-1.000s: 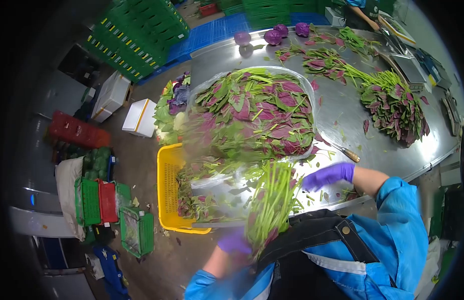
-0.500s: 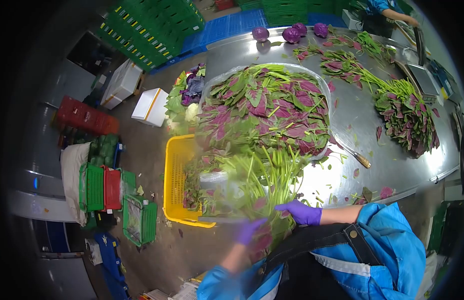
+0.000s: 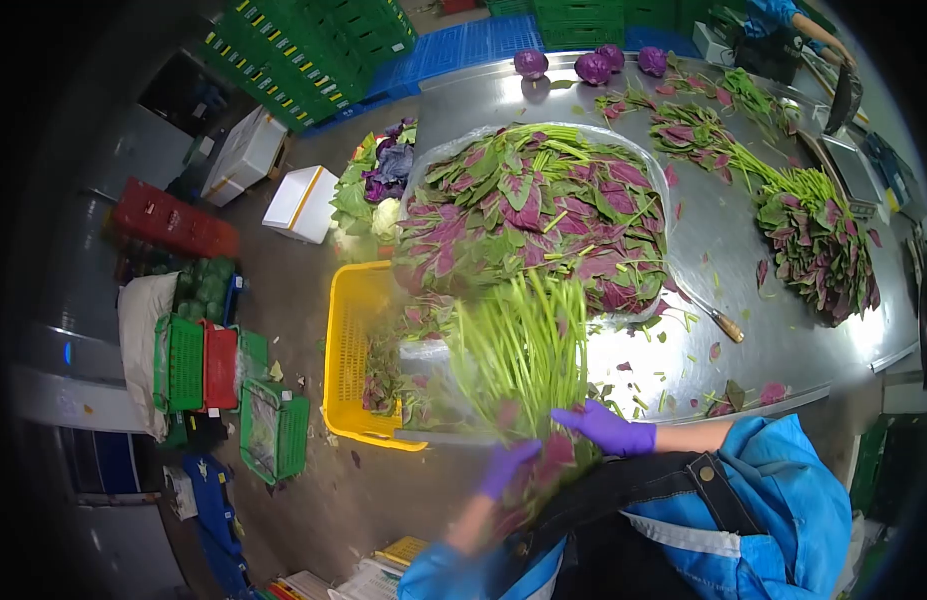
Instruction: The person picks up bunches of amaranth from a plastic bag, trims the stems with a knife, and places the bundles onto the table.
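My left hand (image 3: 508,468), in a purple glove, is closed around the lower left of a bunch of red amaranth (image 3: 523,345). From the right, my gloved right hand (image 3: 608,430) grips the same bunch, its fingers partly hidden by leaves. Pale green stems point away from me over the table edge, while the red-green leaves hang by my apron. Just beyond the stems, a large heap of amaranth (image 3: 543,215) lies on clear plastic (image 3: 666,180). The left hand is somewhat blurred.
A wooden-handled knife (image 3: 725,325) and cut stem bits lie on the steel table (image 3: 783,350). Trimmed amaranth (image 3: 818,240) rests at right near a scale (image 3: 851,170). A yellow basket (image 3: 331,370) stands left. Purple cabbages (image 3: 593,68) sit at the back; a co-worker's hand (image 3: 833,50) is far right.
The bunch's stems, splayed before, now stand closer together and straighter. My left hand has shifted slightly right, toward my right hand. The whole view has moved a little.
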### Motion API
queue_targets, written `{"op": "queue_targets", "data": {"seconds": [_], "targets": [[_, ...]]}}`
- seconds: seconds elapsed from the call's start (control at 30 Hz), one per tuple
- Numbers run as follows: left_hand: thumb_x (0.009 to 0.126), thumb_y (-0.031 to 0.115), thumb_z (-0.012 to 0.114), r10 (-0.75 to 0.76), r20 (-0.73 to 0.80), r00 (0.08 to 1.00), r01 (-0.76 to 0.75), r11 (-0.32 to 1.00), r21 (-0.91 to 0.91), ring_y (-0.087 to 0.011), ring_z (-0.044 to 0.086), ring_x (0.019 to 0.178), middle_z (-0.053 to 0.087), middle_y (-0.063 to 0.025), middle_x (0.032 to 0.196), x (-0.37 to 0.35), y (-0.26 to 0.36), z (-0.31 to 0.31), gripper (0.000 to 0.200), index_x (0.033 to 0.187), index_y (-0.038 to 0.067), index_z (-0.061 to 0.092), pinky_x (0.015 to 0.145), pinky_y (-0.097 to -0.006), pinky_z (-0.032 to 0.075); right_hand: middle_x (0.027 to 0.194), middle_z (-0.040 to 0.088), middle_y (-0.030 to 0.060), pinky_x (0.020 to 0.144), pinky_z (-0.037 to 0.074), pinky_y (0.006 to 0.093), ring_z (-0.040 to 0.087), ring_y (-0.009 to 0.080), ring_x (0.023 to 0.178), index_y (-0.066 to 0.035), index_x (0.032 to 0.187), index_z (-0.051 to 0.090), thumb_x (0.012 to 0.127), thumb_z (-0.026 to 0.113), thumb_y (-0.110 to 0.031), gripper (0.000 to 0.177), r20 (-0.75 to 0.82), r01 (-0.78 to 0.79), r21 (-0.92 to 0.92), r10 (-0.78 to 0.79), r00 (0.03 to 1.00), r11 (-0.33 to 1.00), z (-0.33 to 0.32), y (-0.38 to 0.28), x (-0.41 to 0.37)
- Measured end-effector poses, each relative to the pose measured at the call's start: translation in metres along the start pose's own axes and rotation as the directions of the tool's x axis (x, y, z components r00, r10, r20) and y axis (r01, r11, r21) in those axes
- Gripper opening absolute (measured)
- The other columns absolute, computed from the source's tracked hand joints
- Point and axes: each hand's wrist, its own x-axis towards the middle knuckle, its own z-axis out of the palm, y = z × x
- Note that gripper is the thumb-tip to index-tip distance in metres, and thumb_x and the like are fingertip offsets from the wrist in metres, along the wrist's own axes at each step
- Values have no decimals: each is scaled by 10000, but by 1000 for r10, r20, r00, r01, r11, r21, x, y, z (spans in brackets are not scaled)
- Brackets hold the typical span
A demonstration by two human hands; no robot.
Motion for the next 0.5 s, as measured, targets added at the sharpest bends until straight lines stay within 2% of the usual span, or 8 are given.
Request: {"op": "queue_targets", "data": {"seconds": [0.03, 0.13, 0.17, 0.2, 0.27, 0.3, 0.4, 0.5], "targets": [[789, 66, 588, -12, 5, 1000, 12, 1000, 8, -200, 568, 927, 573, -99, 1033, 4, -1, -5, 513, 1262, 87, 390, 745, -345, 488, 736, 587, 23, 592, 403, 244, 476, 85, 646, -36, 946, 640, 846, 533, -460, 448, 61, -112, 10, 111, 992, 994, -7, 37, 24], [782, 49, 586, -6, 29, 1000, 6, 1000, 14, -199, 568, 929, 574, -98, 1028, 7, 0, -18, 530, 1270, 83, 382, 743, -343, 488, 749, 585, 23, 607, 397, 241, 469, 89, 662, -43, 956, 642, 856, 525, -446, 431, 26, -34, 144, 30, 999, 989, 0, 28, 14], [780, 44, 585, 0, 25, 1000, -1, 999, 36, -198, 568, 930, 574, -97, 1026, 5, 3, -17, 535, 1272, 82, 380, 742, -342, 488, 756, 581, 19, 604, 397, 247, 469, 91, 660, -49, 995, 639, 854, 526, -450, 439, -22, -140, 48, 141, 990, 989, 4, -12, -6], [777, 38, 584, 7, 14, 1000, -8, 997, 72, -198, 567, 930, 575, -97, 1024, 3, 5, -10, 541, 1275, 80, 377, 742, -341, 488, 756, 581, 19, 604, 397, 247, 469, 91, 660, -49, 995, 639, 854, 526, -450, 439, -23, -156, 49, 157, 987, 987, 1, -9, -7], [772, 27, 583, 21, -8, 1000, -20, 991, 133, -196, 567, 932, 576, -95, 1021, 1, 10, 0, 552, 1280, 78, 372, 740, -339, 488, 811, 606, 23, 623, 410, 245, 500, 95, 709, -46, 1045, 626, 866, 515, -443, 450, 59, -52, -81, 56, 997, 995, -2, 0, -7], [770, 22, 582, -2, -12, 1000, 4, 992, 126, -196, 567, 932, 576, -95, 1019, 4, 8, -2, 558, 1282, 77, 369, 739, -338, 488, 866, 627, 39, 644, 422, 242, 529, 101, 762, -32, 1036, 620, 883, 500, -410, 426, -29, 0, 168, 5, 1000, 986, 5, 2, -4], [763, 5, 580, -38, 18, 999, 36, 995, 94, -194, 566, 934, 577, -93, 1014, 14, -6, -13, 575, 1290, 73, 361, 737, -336, 488, 823, 604, 24, 613, 407, 244, 501, 96, 712, -16, 1009, 611, 880, 510, -410, 426, 44, 33, 210, -43, 998, 977, 5, 24, 22], [756, -11, 578, -28, -30, 999, 33, 988, 150, -193, 566, 936, 579, -92, 1009, 3, 17, 19, 592, 1297, 69, 354, 735, -333, 487, 758, 568, 2, 568, 385, 246, 458, 89, 635, 6, 967, 598, 877, 524, -409, 432, 144, 32, 276, -74, 987, 961, 0, 47, 36]]}}
